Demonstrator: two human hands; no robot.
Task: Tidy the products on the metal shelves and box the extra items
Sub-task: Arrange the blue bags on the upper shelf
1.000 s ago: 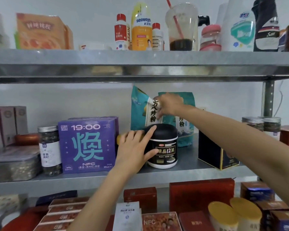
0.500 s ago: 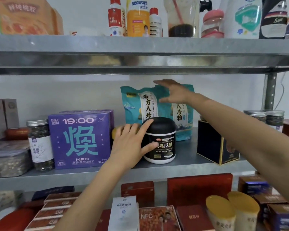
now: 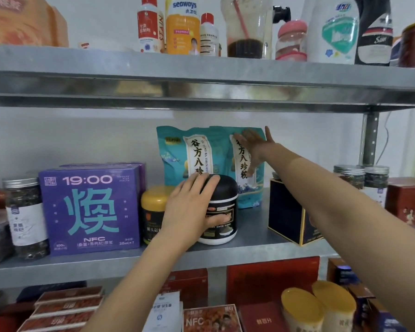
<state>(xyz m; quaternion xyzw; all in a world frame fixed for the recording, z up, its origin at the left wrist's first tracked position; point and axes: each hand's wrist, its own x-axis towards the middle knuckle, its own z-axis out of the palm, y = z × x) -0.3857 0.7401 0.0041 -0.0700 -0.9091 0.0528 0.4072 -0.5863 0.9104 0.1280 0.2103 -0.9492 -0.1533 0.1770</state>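
On the middle metal shelf (image 3: 249,245) stands a black-lidded jar (image 3: 222,212) with a white base. My left hand (image 3: 192,207) grips it, fingers over the lid and thumb across the label. Behind it two teal pouches stand upright against the wall, the left pouch (image 3: 189,154) and the right pouch (image 3: 247,183). My right hand (image 3: 254,147) lies flat with straight fingers against the right pouch. A yellow-lidded jar (image 3: 153,212) stands just left of the black one, partly behind my left hand.
A purple box (image 3: 89,212) and a herb jar (image 3: 25,216) stand to the left, a dark blue box (image 3: 290,214) and two more herb jars (image 3: 350,176) to the right. Bottles (image 3: 182,27) fill the top shelf; red boxes (image 3: 271,279) and yellow-lidded cans (image 3: 302,307) fill the lower one.
My left hand has closed round the black jar, uncovering the yellow-lidded jar. My right hand slid from the pouch's top edge down onto its front. The left pouch stands more upright.
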